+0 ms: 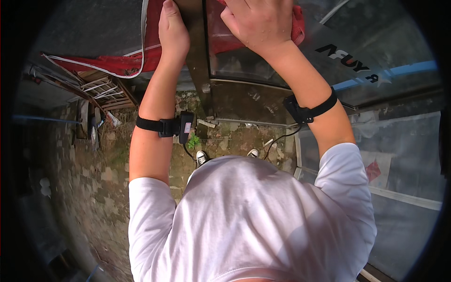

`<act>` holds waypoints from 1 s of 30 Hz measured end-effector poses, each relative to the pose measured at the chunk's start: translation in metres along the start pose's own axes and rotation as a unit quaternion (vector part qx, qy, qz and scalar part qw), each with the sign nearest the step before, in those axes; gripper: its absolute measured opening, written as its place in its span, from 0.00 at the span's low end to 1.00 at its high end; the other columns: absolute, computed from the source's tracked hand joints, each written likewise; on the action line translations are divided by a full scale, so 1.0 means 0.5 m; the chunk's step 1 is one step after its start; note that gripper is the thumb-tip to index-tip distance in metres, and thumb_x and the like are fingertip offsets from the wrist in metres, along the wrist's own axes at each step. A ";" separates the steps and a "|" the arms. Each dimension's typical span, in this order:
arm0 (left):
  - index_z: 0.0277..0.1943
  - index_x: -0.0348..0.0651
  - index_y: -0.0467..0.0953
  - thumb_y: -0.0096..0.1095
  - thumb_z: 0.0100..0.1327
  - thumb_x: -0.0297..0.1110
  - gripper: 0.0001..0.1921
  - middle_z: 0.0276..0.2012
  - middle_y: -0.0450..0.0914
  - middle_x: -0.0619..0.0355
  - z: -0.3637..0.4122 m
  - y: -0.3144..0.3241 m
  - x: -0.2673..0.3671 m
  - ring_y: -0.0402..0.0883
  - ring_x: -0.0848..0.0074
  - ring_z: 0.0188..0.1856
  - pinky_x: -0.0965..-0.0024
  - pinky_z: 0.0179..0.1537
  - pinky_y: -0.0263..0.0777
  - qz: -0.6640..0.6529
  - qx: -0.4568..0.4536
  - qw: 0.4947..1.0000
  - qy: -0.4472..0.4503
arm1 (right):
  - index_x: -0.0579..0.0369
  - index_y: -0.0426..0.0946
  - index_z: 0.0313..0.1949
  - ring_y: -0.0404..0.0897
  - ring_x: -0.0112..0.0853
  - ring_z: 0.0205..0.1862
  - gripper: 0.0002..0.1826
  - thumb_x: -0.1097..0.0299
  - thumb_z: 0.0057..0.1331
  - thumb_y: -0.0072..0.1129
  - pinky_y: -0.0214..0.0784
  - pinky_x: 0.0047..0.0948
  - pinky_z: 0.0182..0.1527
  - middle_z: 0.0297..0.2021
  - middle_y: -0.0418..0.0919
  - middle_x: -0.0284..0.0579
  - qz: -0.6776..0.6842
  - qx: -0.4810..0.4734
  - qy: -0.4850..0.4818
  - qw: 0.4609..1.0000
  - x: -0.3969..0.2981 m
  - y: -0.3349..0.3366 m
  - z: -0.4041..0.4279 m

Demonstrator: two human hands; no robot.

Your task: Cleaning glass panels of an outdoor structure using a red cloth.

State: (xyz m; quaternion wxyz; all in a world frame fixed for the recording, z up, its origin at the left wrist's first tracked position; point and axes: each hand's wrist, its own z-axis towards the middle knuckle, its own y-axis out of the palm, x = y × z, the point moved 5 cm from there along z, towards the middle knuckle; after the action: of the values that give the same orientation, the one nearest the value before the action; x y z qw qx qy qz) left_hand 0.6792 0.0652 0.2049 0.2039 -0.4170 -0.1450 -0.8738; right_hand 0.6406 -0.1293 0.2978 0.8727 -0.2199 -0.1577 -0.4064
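Observation:
My right hand (pixel 262 26) holds a red cloth (pixel 298 26) against a glass pane (pixel 243 65) in a dark frame. Part of the cloth sticks out beyond the little-finger side, and the rest lies under my palm. At the upper left, my left hand (pixel 173 35) is beside a dark brown upright (pixel 196 46) of the frame, thumb pointing up. Its other fingers are hidden, so its grip does not show. Red fabric with white edging (pixel 116 65) hangs to the left of that hand.
Lettered glass (pixel 352 63) with a blue stripe stands at the right. A wooden rack (pixel 105 90) leans at the left. Below are mossy paving (pixel 105 183), a small green plant (pixel 193 141) and my sneakers (pixel 201 157). Cables run from both forearm straps (pixel 322 107).

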 end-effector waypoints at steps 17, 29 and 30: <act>0.57 0.31 0.76 0.30 0.80 0.68 0.41 0.52 0.82 0.52 0.003 0.005 0.005 0.78 0.68 0.56 0.66 0.61 0.67 0.039 0.014 0.999 -0.014 | 0.47 0.76 0.64 0.69 0.25 0.64 0.27 0.66 0.64 0.57 0.63 0.33 0.66 0.61 0.75 0.25 0.117 -0.295 -0.161 0.934 -0.178 0.098 -0.467; 0.69 0.31 0.70 0.34 0.81 0.65 0.40 0.62 0.79 0.51 0.017 -0.017 -0.051 0.78 0.68 0.62 0.67 0.65 0.68 -0.065 -0.002 0.996 -0.056 | 0.39 0.76 0.67 0.74 0.29 0.63 0.35 0.67 0.57 0.67 0.66 0.34 0.63 0.68 0.75 0.22 -0.134 -0.109 0.030 0.985 0.365 -0.297 -0.218; 0.68 0.31 0.70 0.34 0.81 0.65 0.40 0.62 0.79 0.51 0.014 -0.023 -0.055 0.77 0.68 0.62 0.67 0.66 0.67 -0.055 0.004 0.997 -0.055 | 0.42 0.76 0.67 0.74 0.32 0.64 0.33 0.67 0.59 0.67 0.66 0.36 0.64 0.68 0.76 0.26 -0.165 -0.054 0.080 0.982 0.427 -0.329 -0.224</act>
State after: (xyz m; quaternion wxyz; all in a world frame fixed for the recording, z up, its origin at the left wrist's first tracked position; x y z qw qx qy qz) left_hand 0.6942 0.0847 0.1864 0.1495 -0.4551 -0.1824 -0.8587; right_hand 0.6558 -0.4175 0.3414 0.7906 -0.2042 -0.0997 -0.5687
